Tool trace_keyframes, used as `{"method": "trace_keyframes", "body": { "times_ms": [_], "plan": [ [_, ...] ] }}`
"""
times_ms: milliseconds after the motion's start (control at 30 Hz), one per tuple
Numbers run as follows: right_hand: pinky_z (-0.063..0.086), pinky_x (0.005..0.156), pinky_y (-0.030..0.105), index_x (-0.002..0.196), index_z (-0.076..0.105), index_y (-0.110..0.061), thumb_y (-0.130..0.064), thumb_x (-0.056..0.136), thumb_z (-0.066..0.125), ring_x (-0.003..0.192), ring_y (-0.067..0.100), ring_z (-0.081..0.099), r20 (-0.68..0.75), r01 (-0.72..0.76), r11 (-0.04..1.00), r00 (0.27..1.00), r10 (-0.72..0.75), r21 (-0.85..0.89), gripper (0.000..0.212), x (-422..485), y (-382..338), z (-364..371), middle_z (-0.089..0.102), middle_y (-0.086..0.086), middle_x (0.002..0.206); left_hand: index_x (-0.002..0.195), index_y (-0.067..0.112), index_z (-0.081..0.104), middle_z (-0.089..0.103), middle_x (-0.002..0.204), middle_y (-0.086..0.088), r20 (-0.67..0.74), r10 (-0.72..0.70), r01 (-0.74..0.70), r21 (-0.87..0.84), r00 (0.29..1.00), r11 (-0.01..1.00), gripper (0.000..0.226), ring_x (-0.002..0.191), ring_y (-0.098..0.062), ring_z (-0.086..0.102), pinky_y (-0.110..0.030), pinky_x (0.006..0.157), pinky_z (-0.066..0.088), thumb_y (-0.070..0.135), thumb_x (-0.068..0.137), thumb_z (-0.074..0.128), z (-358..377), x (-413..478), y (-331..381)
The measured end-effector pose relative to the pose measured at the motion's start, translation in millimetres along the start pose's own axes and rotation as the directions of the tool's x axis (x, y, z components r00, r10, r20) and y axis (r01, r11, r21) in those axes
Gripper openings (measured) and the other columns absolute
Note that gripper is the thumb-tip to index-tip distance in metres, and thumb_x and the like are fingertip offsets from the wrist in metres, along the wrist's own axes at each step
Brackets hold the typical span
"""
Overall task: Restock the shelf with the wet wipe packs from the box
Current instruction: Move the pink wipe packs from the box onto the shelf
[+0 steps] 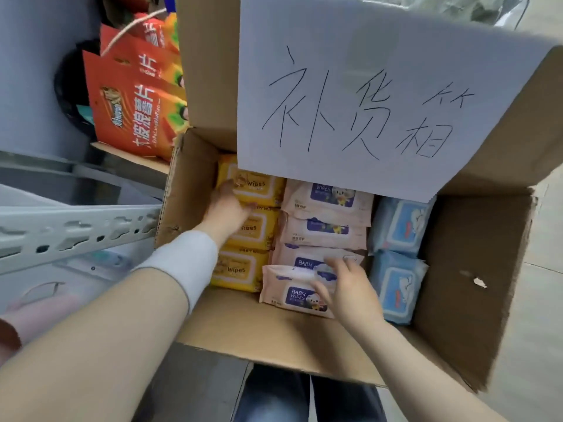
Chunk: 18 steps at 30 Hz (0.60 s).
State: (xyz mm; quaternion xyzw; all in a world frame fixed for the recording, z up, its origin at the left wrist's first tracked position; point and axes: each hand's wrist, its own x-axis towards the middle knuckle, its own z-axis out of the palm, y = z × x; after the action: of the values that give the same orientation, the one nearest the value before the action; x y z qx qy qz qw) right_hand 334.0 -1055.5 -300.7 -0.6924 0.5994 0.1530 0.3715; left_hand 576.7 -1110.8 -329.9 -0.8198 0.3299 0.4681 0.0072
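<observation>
Left hand (pixel 227 205) seems spread on the yellow packs (pixel 248 229) along the box (pixel 475 260)'s left wall, grip unclear; right hand (pixel 344 284), fingers splayed, should pinch the nearest pink pack (pixel 289 292) by its edges.

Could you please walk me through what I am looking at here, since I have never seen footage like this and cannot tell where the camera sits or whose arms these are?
There is no machine here. The single picture comes from a wide-angle camera worn on a person's head, looking down at their own arms. Below them is an open cardboard box with a handwritten paper sign taped on its far flap. Inside lie three columns of wet wipe packs: yellow packs on the left, pink packs in the middle, blue packs on the right. The left hand rests on the yellow packs; the right hand touches the nearest pink pack. Neither has lifted anything yet. To the left are a grey metal shelf rail and orange snack bags.
</observation>
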Motion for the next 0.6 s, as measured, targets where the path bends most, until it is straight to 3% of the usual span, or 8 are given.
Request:
{"method": "trace_keyframes", "body": {
  "times_ms": [100, 200, 233, 300, 400, 500, 600],
  "plan": [
    [0.041, 0.095, 0.034, 0.134, 0.043, -0.016, -0.041, 0.082, 0.065, 0.122, 0.025, 0.044, -0.211, -0.084, 0.979, 0.97, 0.123, 0.184, 0.062, 34, -14, 2, 0.047, 0.01, 0.13, 0.143, 0.012, 0.028, 0.033, 0.146, -0.015, -0.087, 0.033, -0.029, 0.043, 0.996, 0.999, 0.065, 0.136, -0.032, 0.029, -0.044, 0.111, 0.028, 0.032, 0.089, 0.058, 0, 24, 0],
    [0.036, 0.101, 0.037, 0.137, 0.038, -0.009, -0.039, 0.081, 0.067, 0.126, 0.032, 0.039, -0.287, -0.264, 0.829, 0.85, 0.441, 0.492, 0.07, 62, -10, -10, 0.039, 0.017, 0.136, 0.139, 0.005, 0.033, 0.029, 0.146, -0.022, -0.3, 0.106, -0.059, 0.16, 0.948, 0.985, 0.06, 0.138, -0.035, 0.022, -0.044, 0.114, 0.02, 0.035, 0.091, 0.052, 7, 18, 10],
    [0.034, 0.102, 0.039, 0.138, 0.035, -0.006, -0.039, 0.081, 0.067, 0.128, 0.034, 0.037, -0.247, -0.325, 0.756, 0.809, 0.534, 0.569, 0.073, 69, -4, -15, 0.036, 0.018, 0.138, 0.136, 0.004, 0.038, 0.033, 0.144, -0.023, -0.318, 0.149, -0.103, 0.159, 0.936, 0.982, 0.058, 0.136, -0.036, 0.025, -0.042, 0.113, 0.023, 0.036, 0.09, 0.053, 12, 12, 15],
    [0.033, 0.105, 0.042, 0.141, 0.032, -0.005, -0.042, 0.079, 0.069, 0.13, 0.036, 0.034, -0.141, -0.421, 0.654, 0.766, 0.628, 0.628, 0.08, 74, 12, -21, 0.032, 0.019, 0.141, 0.124, 0.003, 0.051, 0.049, 0.131, -0.019, -0.196, 0.194, -0.196, 0.008, 0.961, 0.981, 0.052, 0.124, -0.033, 0.043, -0.039, 0.099, 0.037, 0.038, 0.086, 0.058, 27, 4, 30],
    [0.034, 0.105, 0.044, 0.138, 0.034, -0.006, -0.049, 0.072, 0.073, 0.128, 0.036, 0.038, 0.015, -0.521, 0.665, 0.793, 0.609, 0.535, 0.088, 54, 27, -17, 0.034, 0.019, 0.138, 0.121, 0.005, 0.055, 0.059, 0.125, -0.013, 0.046, 0.146, -0.135, -0.188, 0.988, 0.973, 0.054, 0.114, -0.029, 0.055, -0.031, 0.091, 0.045, 0.042, 0.082, 0.064, 48, 5, 56],
    [0.036, 0.102, 0.04, 0.133, 0.037, -0.006, -0.054, 0.062, 0.078, 0.127, 0.031, 0.041, 0.155, -0.567, 0.675, 0.807, 0.569, 0.472, 0.095, 21, 35, 4, 0.042, 0.018, 0.136, 0.122, 0.011, 0.055, 0.056, 0.132, -0.007, 0.044, 0.123, -0.114, -0.174, 0.991, 0.978, 0.058, 0.119, -0.025, 0.052, -0.021, 0.085, 0.037, 0.047, 0.079, 0.066, 60, 15, 73],
    [0.043, 0.1, 0.037, 0.127, 0.041, -0.007, -0.047, 0.055, 0.085, 0.12, 0.027, 0.051, 0.304, -0.557, 0.683, 0.831, 0.466, 0.473, 0.093, -3, 37, 28, 0.053, 0.013, 0.129, 0.129, 0.018, 0.049, 0.049, 0.139, -0.001, 0.104, 0.09, -0.07, -0.187, 0.99, 0.98, 0.067, 0.125, -0.021, 0.047, -0.025, 0.1, 0.039, 0.051, 0.074, 0.069, 65, 26, 76]
  ]
}}
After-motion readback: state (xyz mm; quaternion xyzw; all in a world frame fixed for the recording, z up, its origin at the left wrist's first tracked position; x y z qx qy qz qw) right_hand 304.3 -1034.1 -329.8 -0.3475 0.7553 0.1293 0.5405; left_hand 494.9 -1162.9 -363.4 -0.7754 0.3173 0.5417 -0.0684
